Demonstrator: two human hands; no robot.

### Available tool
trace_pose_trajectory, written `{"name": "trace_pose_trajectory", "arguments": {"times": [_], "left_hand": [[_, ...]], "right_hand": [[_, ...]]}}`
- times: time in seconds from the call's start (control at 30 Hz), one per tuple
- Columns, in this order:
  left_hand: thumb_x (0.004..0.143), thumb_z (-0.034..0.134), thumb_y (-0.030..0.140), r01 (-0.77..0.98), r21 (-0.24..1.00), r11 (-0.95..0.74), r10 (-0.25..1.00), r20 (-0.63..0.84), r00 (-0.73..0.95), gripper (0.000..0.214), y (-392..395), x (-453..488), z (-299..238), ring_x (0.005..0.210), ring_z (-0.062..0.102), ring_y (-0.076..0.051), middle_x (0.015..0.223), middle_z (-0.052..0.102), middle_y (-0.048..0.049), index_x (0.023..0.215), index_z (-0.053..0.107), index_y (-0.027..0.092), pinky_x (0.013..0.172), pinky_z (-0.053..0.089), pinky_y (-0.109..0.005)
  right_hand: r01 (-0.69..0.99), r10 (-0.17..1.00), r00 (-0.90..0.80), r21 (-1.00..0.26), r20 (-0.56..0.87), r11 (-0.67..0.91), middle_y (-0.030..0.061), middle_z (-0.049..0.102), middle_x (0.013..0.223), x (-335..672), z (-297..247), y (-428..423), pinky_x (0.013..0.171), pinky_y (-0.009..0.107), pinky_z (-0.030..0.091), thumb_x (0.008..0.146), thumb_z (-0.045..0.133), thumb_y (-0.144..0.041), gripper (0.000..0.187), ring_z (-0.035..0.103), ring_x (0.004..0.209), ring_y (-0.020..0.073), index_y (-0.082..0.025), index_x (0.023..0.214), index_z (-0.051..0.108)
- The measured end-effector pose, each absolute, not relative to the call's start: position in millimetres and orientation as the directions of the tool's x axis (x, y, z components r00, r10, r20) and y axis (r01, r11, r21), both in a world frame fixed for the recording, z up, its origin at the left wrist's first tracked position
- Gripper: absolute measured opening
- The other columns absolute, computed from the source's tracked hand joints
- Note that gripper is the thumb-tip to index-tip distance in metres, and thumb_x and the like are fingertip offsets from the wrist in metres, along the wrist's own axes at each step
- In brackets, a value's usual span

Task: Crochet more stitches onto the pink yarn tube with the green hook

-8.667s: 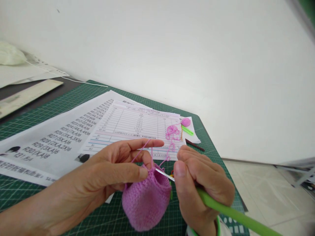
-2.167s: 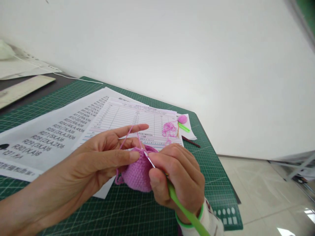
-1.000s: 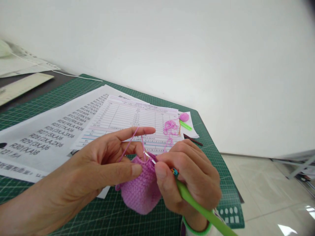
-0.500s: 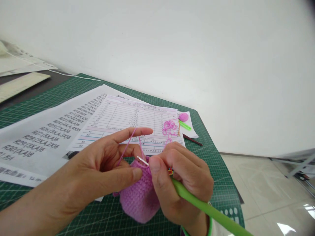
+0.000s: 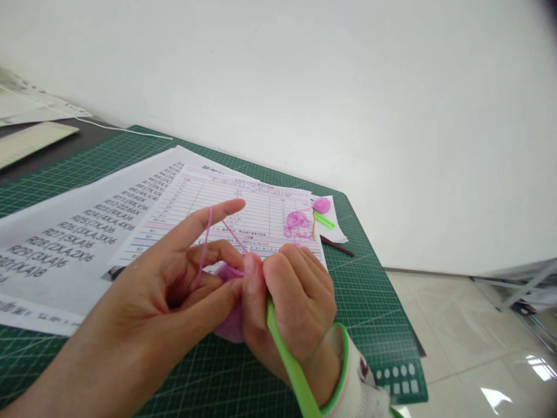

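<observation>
Between my hands is a pink crocheted piece [image 5: 230, 329], largely hidden behind my fingers. My left hand [image 5: 174, 296] pinches its upper edge between thumb and fingers, while the index finger points out with pink yarn [image 5: 203, 247] looped over it. From that finger a taut strand slants down to the fingertips of my right hand [image 5: 291, 296]. A crochet hook [image 5: 289, 360] with a thick green handle is gripped in my right hand; the hook's tip is hidden behind my fingers at the edge of the crochet.
Printed sheets [image 5: 87, 226] lie on a green cutting mat [image 5: 365, 302]. Toward the back right are loose pink yarn [image 5: 297, 223], a small yarn ball [image 5: 322, 205], a bright green tool [image 5: 324, 220] and a dark stick [image 5: 338, 246]. A white wall [image 5: 331, 104] stands behind.
My right hand has moved left and turned, swinging the hook's handle more upright and hiding its tip. My left index finger has risen, and the crocheted piece is more covered.
</observation>
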State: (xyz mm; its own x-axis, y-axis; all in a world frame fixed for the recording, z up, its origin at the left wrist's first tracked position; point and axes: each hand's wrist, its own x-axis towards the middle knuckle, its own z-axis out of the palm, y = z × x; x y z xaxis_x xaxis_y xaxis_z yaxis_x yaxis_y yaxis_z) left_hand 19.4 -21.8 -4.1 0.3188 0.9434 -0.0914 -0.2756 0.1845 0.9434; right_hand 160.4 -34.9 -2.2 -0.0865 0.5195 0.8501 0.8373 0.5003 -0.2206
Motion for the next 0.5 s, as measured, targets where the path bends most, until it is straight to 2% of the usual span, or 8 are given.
{"name": "trace_pose_trajectory", "arguments": {"times": [0.07, 0.13, 0.2, 0.3, 0.4, 0.5], "left_hand": [[0.073, 0.083, 0.031, -0.282, 0.932, 0.226, 0.935, -0.126, 0.33, 0.073, -20.5, 16.7, -1.8, 0.051, 0.064, -0.013, 0.068, 0.069, 0.0047, 0.138, 0.051, 0.042, 0.049, 0.056, -0.019], [0.072, 0.083, 0.029, -0.314, 0.876, 0.367, 0.894, -0.239, 0.379, 0.073, -19.7, 12.9, -0.9, 0.06, 0.067, -0.016, 0.074, 0.072, 0.0024, 0.138, 0.053, 0.04, 0.055, 0.059, -0.022], [0.072, 0.081, 0.025, -0.316, 0.809, 0.496, 0.835, -0.344, 0.43, 0.073, -19.3, 9.3, -0.9, 0.077, 0.071, -0.021, 0.09, 0.077, -0.0023, 0.139, 0.053, 0.037, 0.065, 0.062, -0.026], [0.073, 0.076, 0.017, -0.317, 0.741, 0.592, 0.768, -0.399, 0.501, 0.075, -18.9, 5.6, 0.2, 0.098, 0.072, -0.026, 0.111, 0.076, -0.0071, 0.142, 0.05, 0.035, 0.077, 0.062, -0.032], [0.076, 0.071, 0.014, -0.336, 0.667, 0.665, 0.712, -0.431, 0.554, 0.073, -19.2, 4.3, 3.1, 0.1, 0.072, -0.027, 0.113, 0.076, -0.0069, 0.143, 0.049, 0.034, 0.079, 0.061, -0.032], [0.074, 0.073, 0.014, -0.353, 0.598, 0.72, 0.666, -0.451, 0.595, 0.074, -20.2, 3.8, 4.6, 0.094, 0.073, -0.024, 0.107, 0.078, -0.0044, 0.142, 0.05, 0.036, 0.077, 0.061, -0.028]], "right_hand": [[0.843, 0.513, -0.095, -0.205, 0.853, 0.497, -0.003, 0.039, 0.056, 161.2, -1.2, -36.2, 0.052, 0.031, 0.03, 0.098, 0.043, -0.016, 0.037, 0.037, 0.056, 0.0118, -0.021, 0.062, 0.039], [0.839, 0.505, -0.117, -0.187, 0.855, 0.511, -0.0026, 0.041, 0.057, 163.2, 0.3, -38.2, 0.053, 0.031, 0.034, 0.099, 0.041, -0.019, 0.034, 0.04, 0.057, 0.0124, -0.021, 0.065, 0.042], [0.815, 0.475, -0.126, -0.182, 0.871, 0.55, -0.0027, 0.042, 0.057, 165.4, 1.5, -39.6, 0.053, 0.029, 0.037, 0.1, 0.04, -0.022, 0.033, 0.041, 0.056, 0.0122, -0.02, 0.068, 0.044], [0.767, 0.435, -0.12, -0.195, 0.892, 0.611, -0.0033, 0.044, 0.057, 168.0, 3.0, -39.8, 0.052, 0.027, 0.039, 0.1, 0.043, -0.025, 0.031, 0.043, 0.054, 0.0106, -0.019, 0.071, 0.047], [0.721, 0.424, -0.126, -0.211, 0.897, 0.661, -0.004, 0.042, 0.055, 170.4, 5.5, -39.5, 0.05, 0.027, 0.037, 0.098, 0.047, -0.023, 0.031, 0.04, 0.052, 0.0097, -0.019, 0.068, 0.048], [0.673, 0.401, -0.116, -0.225, 0.909, 0.704, -0.0045, 0.038, 0.054, 172.6, 7.6, -41.0, 0.049, 0.029, 0.03, 0.095, 0.048, -0.017, 0.032, 0.035, 0.051, 0.0088, -0.019, 0.063, 0.046]]}}
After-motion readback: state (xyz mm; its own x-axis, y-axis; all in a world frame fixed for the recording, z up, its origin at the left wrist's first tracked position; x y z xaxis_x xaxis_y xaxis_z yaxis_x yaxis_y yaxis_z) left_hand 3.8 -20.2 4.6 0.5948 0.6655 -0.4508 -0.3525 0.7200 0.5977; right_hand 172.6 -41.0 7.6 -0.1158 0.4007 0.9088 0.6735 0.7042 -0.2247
